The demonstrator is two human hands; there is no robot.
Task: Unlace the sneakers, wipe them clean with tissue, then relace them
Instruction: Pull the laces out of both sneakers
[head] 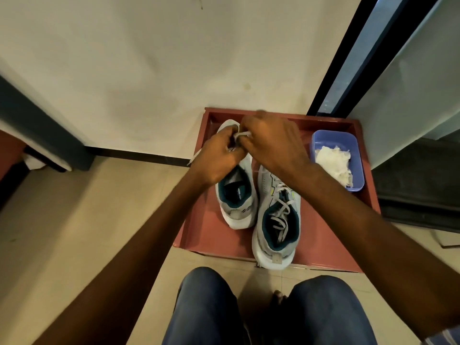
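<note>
Looking down from my head, both sneakers sit on the red tray (pixel 199 235) in the middle right of the frame, with the blue tub (pixel 358 170) of tissue (pixel 333 160) at the tray's right edge. I'm working on the left sneaker (pixel 236 192), up near its toe, where my hands meet over the white lace (pixel 242 134). I can't tell for sure whether I'm threading it in or drawing it out; the shoe's throat looks bare of lace behind my hands, while the right sneaker (pixel 276 220) has its lace lying loose in the opening. To do this well, I'd keep the shoe steady on the tray, feed one eyelet at a time, and keep both lace ends even so nothing twists. My left hand (pixel 219 158) is closed narrow, fingertips pinching the lace, with a loose end trailing off toward the lower left. My right hand (pixel 271 140) curls over the toe, fingers drawn close around the same lace; its fingertips are hidden beneath the knuckles.
</note>
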